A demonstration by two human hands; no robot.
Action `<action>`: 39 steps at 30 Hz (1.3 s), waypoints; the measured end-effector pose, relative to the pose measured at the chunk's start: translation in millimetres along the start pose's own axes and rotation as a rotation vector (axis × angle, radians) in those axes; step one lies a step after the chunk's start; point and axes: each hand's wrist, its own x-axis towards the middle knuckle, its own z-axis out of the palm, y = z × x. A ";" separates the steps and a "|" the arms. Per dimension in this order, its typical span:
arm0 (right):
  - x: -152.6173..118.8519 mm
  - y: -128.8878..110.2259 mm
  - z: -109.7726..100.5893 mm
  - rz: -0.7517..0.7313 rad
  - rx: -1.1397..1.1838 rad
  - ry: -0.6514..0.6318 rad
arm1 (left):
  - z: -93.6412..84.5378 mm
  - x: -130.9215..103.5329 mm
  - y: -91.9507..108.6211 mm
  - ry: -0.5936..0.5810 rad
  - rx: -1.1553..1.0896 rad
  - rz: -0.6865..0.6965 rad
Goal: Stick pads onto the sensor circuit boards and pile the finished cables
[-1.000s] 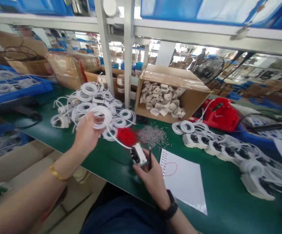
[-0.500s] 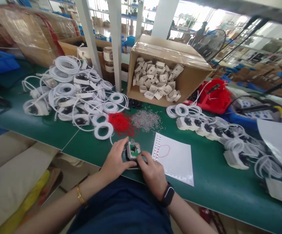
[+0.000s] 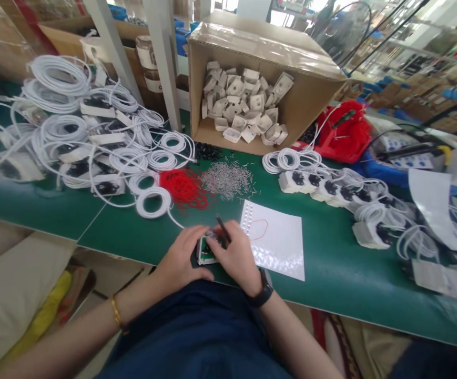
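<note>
A small white housing with a green circuit board sits at the front edge of the green table. My left hand is wrapped round its left side, thumb low in front. My right hand covers the housing's right side, its thumb over the board, and holds a dark, thin tool that slants up to the left. A white cable from a coil runs towards the housing. Fingers hide much of the board.
Behind lie red wires and a heap of small metal pins. A cardboard box holds white housings. Coiled cables pile up at the left. A spiral-bound white sheet lies right of my hands, with wired units beyond.
My right hand has moved up over the board, and the dark tool now shows upright in it. The view has shifted, so the table things sit further left and higher.
</note>
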 end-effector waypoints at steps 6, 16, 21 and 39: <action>-7.6 -1.3 7.8 0.022 0.014 0.139 | 7.0 2.7 9.0 0.053 0.108 0.042; -21.8 27.0 -36.0 0.138 0.025 0.247 | 6.7 3.7 3.1 -0.015 0.230 0.132; -7.0 69.7 -80.0 0.519 -0.417 0.214 | 7.6 3.8 -2.1 -0.038 0.239 0.169; 10.1 103.5 -120.7 0.377 -0.594 0.021 | 4.5 4.5 0.2 -0.058 0.206 0.158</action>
